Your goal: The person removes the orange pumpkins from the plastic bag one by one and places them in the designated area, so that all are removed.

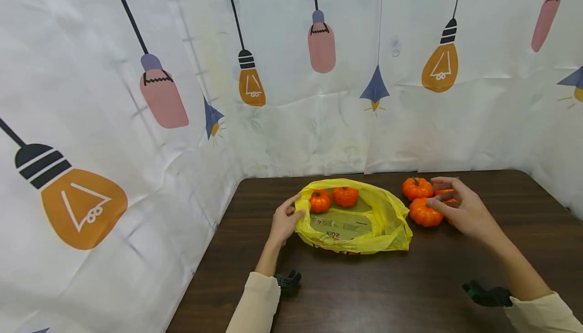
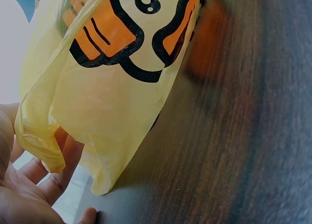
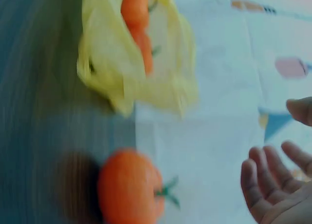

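A yellow plastic bag [image 1: 371, 245] lies with its mouth spread wide on the table, two small orange pumpkins [image 1: 344, 197] inside at its back left. My left hand [image 1: 283, 223] holds the bag's left rim between thumb and fingers; in the left wrist view part of the fingers is behind the plastic. To the right of the bag, several more orange pumpkins [image 1: 425, 212] with green stems sit in a cluster. Over that cluster is my right hand [image 1: 469, 210], hiding some of them. Its fingers are apart and loosely bent around nothing in the right wrist view.
The dark brown wooden table [image 1: 364, 292] meets a white cloth backdrop [image 1: 291, 135] printed with hanging lamps along its back and left. Dark bands [image 1: 486, 295] sit at both wrists.
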A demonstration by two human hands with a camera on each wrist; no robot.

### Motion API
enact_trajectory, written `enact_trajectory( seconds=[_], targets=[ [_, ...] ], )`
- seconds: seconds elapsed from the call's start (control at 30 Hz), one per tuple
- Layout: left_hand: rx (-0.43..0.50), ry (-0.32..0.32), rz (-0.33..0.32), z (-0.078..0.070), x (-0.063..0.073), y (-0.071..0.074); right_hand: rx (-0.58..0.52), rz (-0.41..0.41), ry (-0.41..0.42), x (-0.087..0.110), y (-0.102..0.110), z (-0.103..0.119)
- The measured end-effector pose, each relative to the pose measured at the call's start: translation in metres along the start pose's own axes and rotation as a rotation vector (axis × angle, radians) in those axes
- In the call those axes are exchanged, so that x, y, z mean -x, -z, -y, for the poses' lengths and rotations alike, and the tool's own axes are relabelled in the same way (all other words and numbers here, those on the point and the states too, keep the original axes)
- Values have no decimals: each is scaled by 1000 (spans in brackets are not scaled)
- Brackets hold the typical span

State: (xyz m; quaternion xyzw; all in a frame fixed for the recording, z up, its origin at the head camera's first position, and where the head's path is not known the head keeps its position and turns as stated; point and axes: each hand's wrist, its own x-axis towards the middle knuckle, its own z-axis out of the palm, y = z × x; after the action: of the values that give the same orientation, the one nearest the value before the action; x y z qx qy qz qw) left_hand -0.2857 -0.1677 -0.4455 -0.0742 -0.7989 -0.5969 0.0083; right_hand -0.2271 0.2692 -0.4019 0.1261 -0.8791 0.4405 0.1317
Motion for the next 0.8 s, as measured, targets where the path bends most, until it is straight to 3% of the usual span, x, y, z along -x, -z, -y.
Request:
enact_trajectory(
  seconds=[0.17, 0.33, 0.57, 0.8],
  targets=[
    [0, -1, 2, 1, -1, 0, -120, 57, 67, -4, -39, 24],
    [1, -2, 18, 0, -2, 0, -211, 143, 120, -12, -83, 33],
    [-1, 6, 15, 0, -2, 1, -238, 241, 51, -27, -132, 32],
    [5, 11, 17, 1, -2, 1, -247, 281, -85, -49, -154, 23]
  ],
)
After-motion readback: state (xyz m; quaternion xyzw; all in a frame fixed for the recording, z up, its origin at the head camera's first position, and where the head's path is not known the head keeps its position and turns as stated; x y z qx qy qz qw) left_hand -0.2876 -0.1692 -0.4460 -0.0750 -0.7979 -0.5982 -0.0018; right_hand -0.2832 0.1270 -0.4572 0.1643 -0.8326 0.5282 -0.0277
